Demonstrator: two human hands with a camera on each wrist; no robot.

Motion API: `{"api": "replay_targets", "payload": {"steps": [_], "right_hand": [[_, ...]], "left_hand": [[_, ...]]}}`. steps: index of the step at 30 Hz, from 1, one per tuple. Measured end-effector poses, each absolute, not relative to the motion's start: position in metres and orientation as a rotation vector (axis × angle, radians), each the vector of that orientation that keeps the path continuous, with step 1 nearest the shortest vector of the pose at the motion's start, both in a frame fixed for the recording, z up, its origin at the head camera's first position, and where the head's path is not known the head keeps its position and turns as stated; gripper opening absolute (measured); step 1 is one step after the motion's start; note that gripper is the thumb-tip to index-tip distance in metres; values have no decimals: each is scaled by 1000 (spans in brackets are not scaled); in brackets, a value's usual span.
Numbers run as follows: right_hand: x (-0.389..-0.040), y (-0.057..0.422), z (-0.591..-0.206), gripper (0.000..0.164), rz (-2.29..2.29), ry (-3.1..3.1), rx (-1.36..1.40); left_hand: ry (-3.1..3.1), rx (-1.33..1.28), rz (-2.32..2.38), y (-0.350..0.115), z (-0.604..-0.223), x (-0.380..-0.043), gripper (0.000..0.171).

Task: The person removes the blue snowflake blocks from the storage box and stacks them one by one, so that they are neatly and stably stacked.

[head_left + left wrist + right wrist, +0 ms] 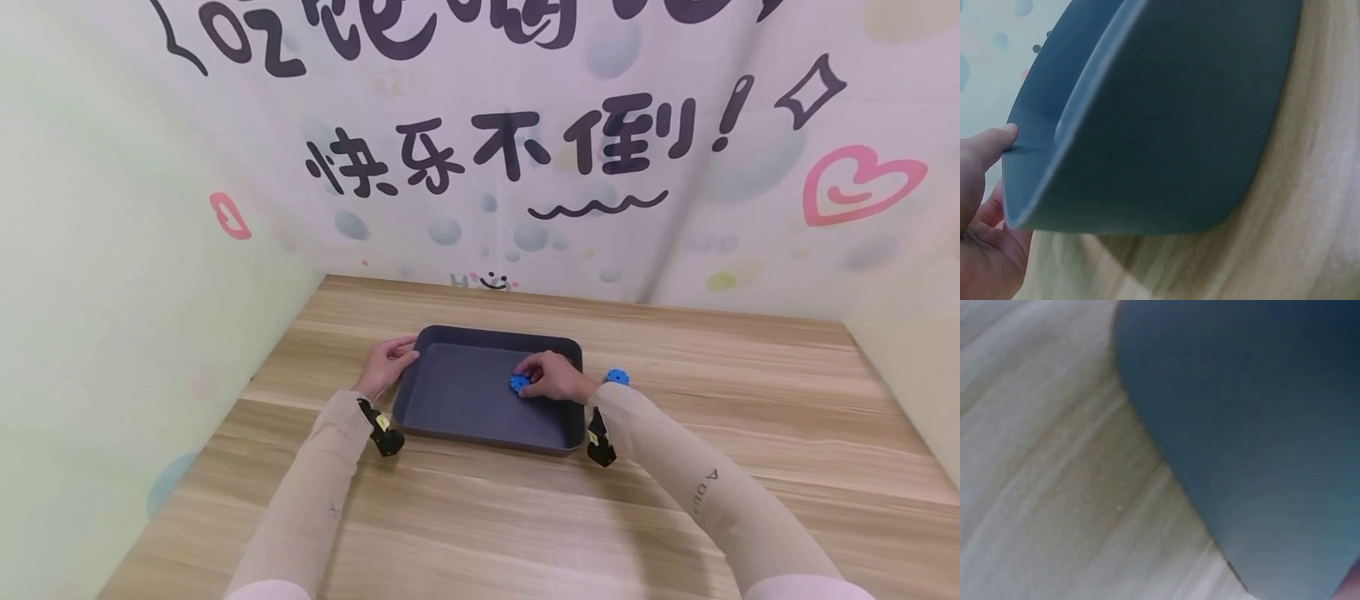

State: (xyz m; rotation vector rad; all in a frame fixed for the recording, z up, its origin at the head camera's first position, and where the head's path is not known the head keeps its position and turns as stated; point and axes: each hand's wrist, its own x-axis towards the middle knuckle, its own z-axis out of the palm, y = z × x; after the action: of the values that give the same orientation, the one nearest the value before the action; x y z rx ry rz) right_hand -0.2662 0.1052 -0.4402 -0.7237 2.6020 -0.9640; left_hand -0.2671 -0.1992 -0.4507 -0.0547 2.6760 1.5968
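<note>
A dark grey rectangular tray (457,387) with raised walls rests on the wooden table. At its left wall, my left hand (382,367) grips the rim; in the left wrist view the thumb (999,139) lies over the edge, with fingers on the outer side. My right hand (558,377) reaches over the right wall and pinches a blue notched disc (518,384) inside the tray. Whether the disc touches the tray floor I cannot tell. Another blue notched disc (617,377) lies on the table, right of the tray, partly behind my right forearm.
The wooden table (480,517) extends around the tray on every side. A printed cloth wall (420,225) stands along its back edge, with pale walls to the left and right. In the right wrist view, the tray's outer wall (1241,437) fills much of the picture.
</note>
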Motion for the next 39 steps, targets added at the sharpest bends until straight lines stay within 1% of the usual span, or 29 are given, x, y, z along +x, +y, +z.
{"api": "replay_targets", "payload": {"steps": [8, 15, 21, 33, 39], "right_hand": [[-258, 112, -428, 32, -1086, 2584, -751], [-252, 128, -426, 31, -1138, 2590, -801], [-244, 144, -424, 31, -1188, 2624, -727], [-236, 181, -424, 35, -1447, 2617, -634], [-235, 201, -418, 35, -1428, 2669, -534]], "left_hand": [[2680, -32, 1617, -199, -451, -268, 36], [2677, -37, 1614, -199, -453, -267, 36], [2669, -20, 1628, -199, -452, -267, 36], [2681, -22, 1626, -199, -452, -267, 36], [2685, -15, 1633, -198, -452, -267, 36]]}}
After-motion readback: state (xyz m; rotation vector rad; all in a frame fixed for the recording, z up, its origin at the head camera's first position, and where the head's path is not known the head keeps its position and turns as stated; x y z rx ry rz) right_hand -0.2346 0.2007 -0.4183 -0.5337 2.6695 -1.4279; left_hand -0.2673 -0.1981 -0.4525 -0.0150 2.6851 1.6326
